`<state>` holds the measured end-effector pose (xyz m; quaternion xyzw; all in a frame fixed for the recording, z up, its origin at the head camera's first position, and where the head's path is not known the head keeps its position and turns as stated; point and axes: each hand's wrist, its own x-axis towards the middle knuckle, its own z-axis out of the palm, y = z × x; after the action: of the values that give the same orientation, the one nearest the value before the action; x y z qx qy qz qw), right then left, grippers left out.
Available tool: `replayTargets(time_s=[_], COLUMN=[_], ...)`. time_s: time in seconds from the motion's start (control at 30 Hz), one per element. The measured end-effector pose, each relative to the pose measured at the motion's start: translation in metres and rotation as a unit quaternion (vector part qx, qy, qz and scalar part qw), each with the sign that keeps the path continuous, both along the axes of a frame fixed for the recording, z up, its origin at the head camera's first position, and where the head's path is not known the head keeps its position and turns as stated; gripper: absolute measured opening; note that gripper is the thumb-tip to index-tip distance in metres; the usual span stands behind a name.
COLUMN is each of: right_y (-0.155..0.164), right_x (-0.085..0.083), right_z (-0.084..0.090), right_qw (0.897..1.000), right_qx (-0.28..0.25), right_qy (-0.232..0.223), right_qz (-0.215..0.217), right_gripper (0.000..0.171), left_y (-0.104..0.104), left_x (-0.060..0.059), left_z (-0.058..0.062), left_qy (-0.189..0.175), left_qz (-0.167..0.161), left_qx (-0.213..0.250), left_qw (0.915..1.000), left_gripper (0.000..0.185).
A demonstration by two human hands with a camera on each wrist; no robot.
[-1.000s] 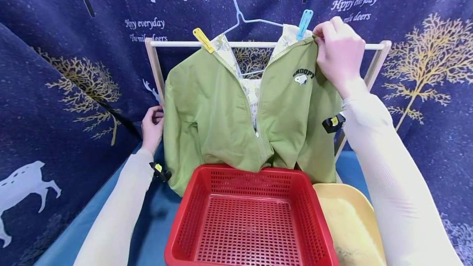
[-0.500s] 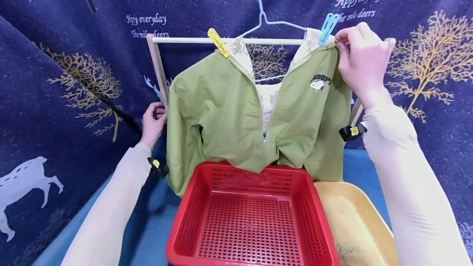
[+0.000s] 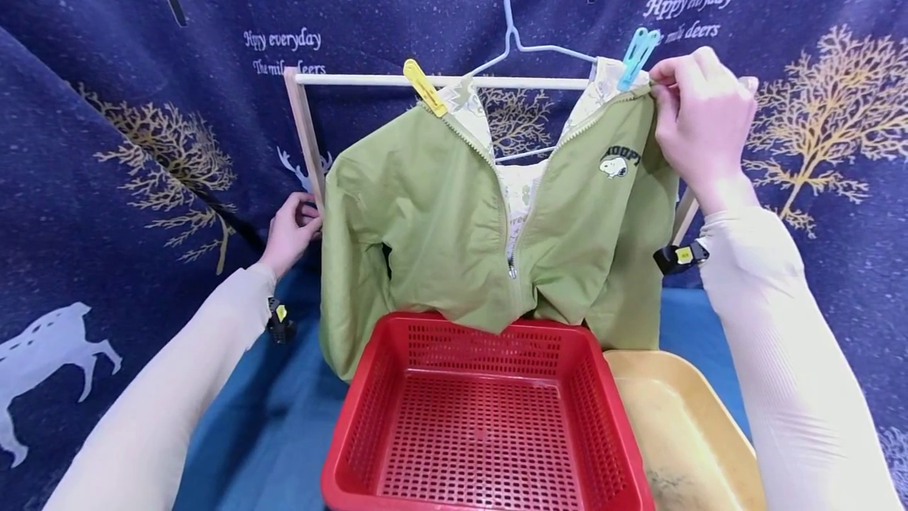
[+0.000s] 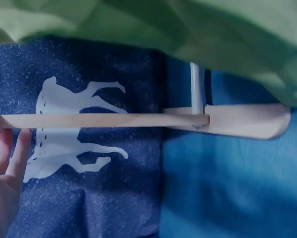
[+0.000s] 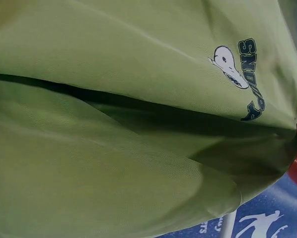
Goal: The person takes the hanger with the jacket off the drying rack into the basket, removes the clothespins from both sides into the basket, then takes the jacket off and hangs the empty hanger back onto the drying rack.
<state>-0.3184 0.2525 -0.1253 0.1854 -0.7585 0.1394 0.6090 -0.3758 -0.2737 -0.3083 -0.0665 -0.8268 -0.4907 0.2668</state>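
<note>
The right hand [image 3: 698,128] pinches the shoulder seam of the green zip-up jacket [image 3: 454,227] between curled fingers and thumb, just beside the blue clothespin [image 3: 636,48] that clamps that shoulder to the pale blue wire hanger [image 3: 512,42]. The jacket lies directly left of and below this hand, so the right hand is the nearer one to the clipped shoulder; its long axis runs down from the collar to the hem, front facing the person, zip partly open, the Snoopy badge [image 3: 619,163] close under the fingers and filling part of the right wrist view [image 5: 238,74]. A yellow clothespin [image 3: 424,87] holds the other shoulder. The hem droops onto the back rim of the red plastic basket [image 3: 355,424], and a yellow tub [image 3: 716,424] sits touching the basket's right side. The left hand [image 3: 291,229] curls round the left upright of the wooden drying rack [image 3: 307,132], beside the jacket's hanging sleeve but apart from the cloth; the left wrist view shows its fingers [image 4: 7,158] at that post, above the rack's foot [image 4: 243,120] on the blue cloth.
</note>
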Motion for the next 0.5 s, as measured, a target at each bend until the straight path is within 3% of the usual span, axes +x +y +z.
replayTargets(time_s=[0.27, 0.37, 0.5], right_y=[-0.012, -0.020, -0.023], right_x=[0.003, 0.001, 0.001], right_z=[0.012, 0.020, 0.024], right_qw=[1.000, 0.999, 0.998], right_qx=[-0.023, -0.040, -0.040], right_qy=[-0.001, -0.018, -0.039], right_qz=[-0.011, -0.009, 0.000], right_gripper=[0.017, 0.018, 0.019], left_y=[-0.002, -0.003, -0.004], left_x=[0.002, 0.005, 0.007], left_z=[0.001, 0.001, 0.001], left_qy=[0.029, 0.045, 0.042], left_qz=[0.028, 0.052, 0.051], left_qx=[-0.066, -0.092, -0.107], left_qw=[0.9970, 0.9934, 0.9921], left_gripper=[0.032, 0.031, 0.027])
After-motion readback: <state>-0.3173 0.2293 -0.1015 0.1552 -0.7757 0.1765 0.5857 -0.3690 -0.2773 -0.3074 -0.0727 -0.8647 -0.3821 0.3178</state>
